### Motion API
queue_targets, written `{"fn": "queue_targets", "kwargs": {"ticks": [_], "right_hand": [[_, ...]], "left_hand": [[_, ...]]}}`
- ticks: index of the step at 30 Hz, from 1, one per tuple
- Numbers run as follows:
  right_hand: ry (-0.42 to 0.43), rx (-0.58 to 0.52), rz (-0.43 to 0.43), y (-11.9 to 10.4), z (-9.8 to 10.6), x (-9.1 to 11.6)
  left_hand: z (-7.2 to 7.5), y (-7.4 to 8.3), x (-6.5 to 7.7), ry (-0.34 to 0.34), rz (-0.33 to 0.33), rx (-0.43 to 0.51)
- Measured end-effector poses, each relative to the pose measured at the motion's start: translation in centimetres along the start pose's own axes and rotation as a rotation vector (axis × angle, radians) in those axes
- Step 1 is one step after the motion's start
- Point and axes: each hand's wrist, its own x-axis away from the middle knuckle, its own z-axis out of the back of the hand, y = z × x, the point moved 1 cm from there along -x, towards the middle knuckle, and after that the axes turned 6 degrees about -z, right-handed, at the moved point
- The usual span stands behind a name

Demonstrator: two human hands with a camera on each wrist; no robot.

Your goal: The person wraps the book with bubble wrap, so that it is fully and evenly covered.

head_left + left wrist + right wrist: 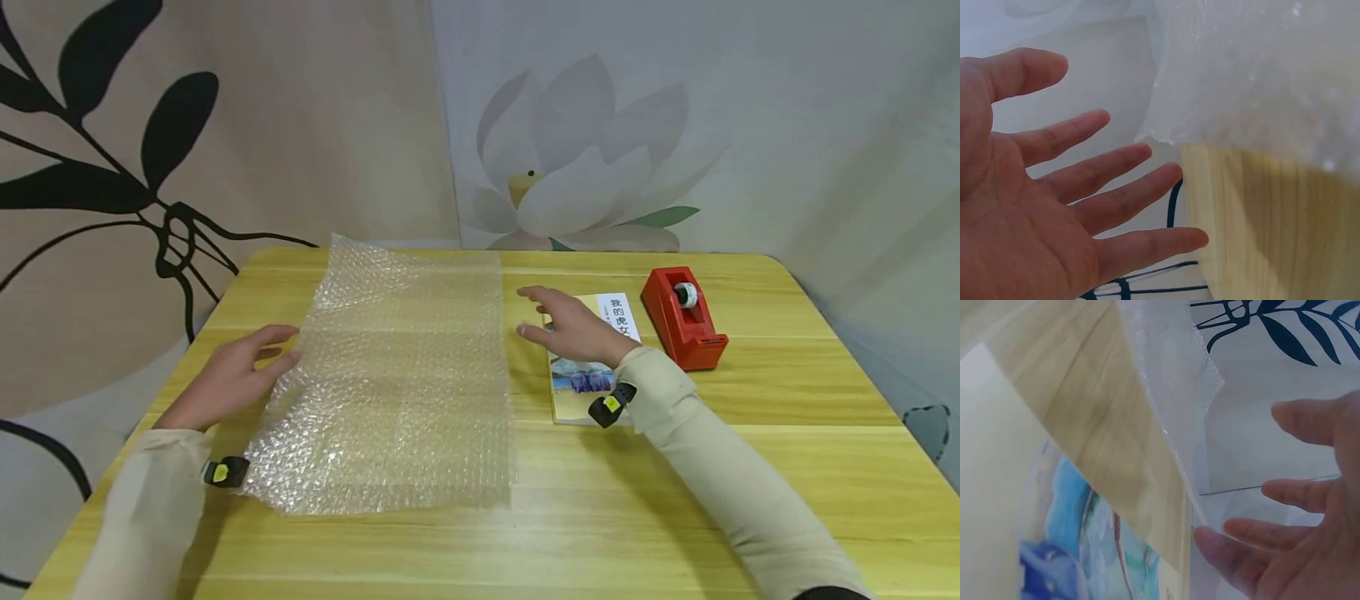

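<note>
Bubble wrap (405, 392), one sheet: lies on the table (795, 383), left of centre. Left hand (238, 379): fingers spread at the sheet's left edge; from my remote feed I cannot tell contact. Right hand (579, 331): fingers spread, over the book (585, 382), right of the sheet. Tape dispenser (678, 327), red: I log it right of the book.

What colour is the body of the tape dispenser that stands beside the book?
Red; the tape dispenser shows best in the head view.
</note>
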Motion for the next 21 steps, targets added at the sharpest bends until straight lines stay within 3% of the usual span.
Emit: {"fn": "queue_targets", "kwargs": {"ticks": [4, 12, 21], "right_hand": [[-0.028, -0.062, -0.029, 0.2, -0.1, -0.7], [-0.059, -0.140, -0.107, 0.4, -0.2, -1.6], [-0.081, -0.191, -0.131, 0.0, -0.2, -2.6]], "left_hand": [[0.0, -0.5, 0.5, -0.018, 0.006, 0.018], [-0.1, -1.1, 1.2, -0.121, 0.060, 0.054], [-0.4, -1.9, 1.4, -0.131, 0.050, 0.100]]}}
